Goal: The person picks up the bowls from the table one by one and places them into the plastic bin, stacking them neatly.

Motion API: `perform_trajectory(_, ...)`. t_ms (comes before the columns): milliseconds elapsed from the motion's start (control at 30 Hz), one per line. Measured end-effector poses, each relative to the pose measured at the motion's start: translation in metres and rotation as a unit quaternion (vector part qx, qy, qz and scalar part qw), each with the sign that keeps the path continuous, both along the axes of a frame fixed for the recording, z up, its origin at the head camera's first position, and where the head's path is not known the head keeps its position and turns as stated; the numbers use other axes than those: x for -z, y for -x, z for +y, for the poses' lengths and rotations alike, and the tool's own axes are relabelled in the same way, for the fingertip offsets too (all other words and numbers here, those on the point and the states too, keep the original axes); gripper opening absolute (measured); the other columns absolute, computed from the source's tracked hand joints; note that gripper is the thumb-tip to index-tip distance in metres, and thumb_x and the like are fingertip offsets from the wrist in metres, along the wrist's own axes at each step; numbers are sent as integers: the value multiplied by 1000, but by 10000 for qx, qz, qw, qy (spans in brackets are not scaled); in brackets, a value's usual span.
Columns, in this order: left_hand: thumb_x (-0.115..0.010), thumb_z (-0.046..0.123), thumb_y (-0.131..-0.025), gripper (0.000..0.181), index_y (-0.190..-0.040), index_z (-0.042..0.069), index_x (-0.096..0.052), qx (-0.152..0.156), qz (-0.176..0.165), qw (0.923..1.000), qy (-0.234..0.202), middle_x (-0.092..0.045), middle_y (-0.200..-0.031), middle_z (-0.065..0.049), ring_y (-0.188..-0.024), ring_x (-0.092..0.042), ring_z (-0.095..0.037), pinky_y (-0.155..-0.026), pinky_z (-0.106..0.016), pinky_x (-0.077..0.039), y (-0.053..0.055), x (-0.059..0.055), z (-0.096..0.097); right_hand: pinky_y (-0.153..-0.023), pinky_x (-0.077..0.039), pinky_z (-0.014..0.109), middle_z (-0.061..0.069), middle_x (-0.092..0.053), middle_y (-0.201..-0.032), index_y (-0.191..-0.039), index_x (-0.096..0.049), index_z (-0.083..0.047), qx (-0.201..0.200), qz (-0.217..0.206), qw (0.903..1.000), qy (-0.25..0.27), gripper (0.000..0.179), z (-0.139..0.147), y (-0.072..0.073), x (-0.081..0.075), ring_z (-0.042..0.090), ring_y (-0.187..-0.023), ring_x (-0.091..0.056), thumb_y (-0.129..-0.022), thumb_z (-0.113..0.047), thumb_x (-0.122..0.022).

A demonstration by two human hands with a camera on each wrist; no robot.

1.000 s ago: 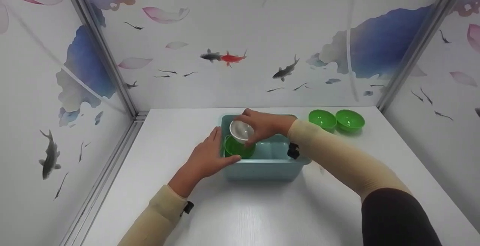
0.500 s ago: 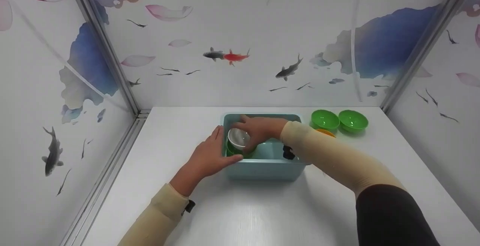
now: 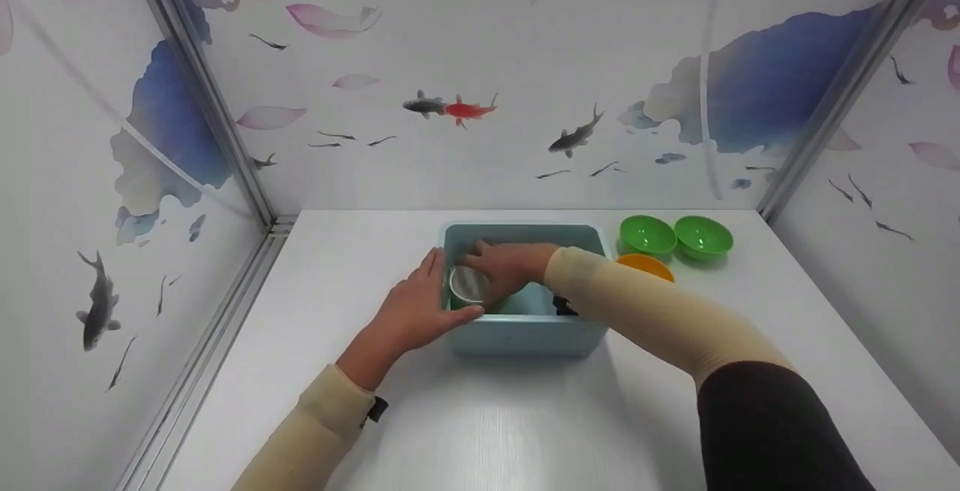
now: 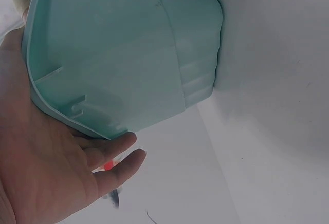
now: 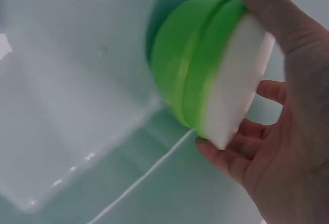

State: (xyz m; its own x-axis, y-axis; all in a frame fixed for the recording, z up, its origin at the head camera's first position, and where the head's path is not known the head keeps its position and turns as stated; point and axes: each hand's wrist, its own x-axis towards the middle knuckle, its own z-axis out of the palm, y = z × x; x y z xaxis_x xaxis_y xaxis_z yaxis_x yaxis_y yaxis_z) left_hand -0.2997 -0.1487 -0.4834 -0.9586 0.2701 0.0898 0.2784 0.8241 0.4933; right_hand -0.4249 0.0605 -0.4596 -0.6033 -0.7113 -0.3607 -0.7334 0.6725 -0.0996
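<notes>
A pale blue-green plastic bin (image 3: 525, 337) stands on the white table. My left hand (image 3: 420, 311) rests against its near left corner, fingers fairly straight along the outer wall and thumb over the front rim. The left wrist view shows those fingers (image 4: 121, 172) outside the bin wall. Inside the bin at the left, my right hand (image 3: 510, 266) holds a white bowl (image 3: 469, 283) by its rim. In the right wrist view the white bowl (image 5: 239, 80) sits nested in green bowl layers (image 5: 180, 64); how many is hard to tell.
Right of the bin, two green bowls (image 3: 647, 236) (image 3: 703, 238) stand side by side near the table's back. An orange bowl (image 3: 646, 264) is closer to the bin, partly behind the right forearm. Printed wall panels (image 3: 480, 169) enclose the table.
My right hand has lowered the white bowl into the bin, onto the green one at the left. The orange bowl has come into view. My left hand stays at the bin's corner.
</notes>
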Motion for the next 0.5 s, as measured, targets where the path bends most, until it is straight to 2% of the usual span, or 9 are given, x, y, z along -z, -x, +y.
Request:
perform_trajectory(233, -63, 86, -94, 128, -177, 3, -12, 2, -16, 10000, -35, -16, -184, -18, -162, -35, -40, -126, -63, -37, 2, -2, -2, -112, -53, 53, 14, -47, -152, -175, -32, -30, 126, 42, 9999, -80, 101, -5, 0, 0, 28, -123, -59, -94, -62, -82)
perform_trajectory(500, -58, 88, -94, 129, -176, 1, -11, 45, 70, 9999, 56, -16, -183, -19, -163, -34, -39, -126, -60, -37, 3, 3, -2, -110, -54, 50, 15, -49, -147, -171, -36, -19, -154, 100, 9998, 3, 97, 0, 3, 3, 28, -123, -59, -95, -63, -79)
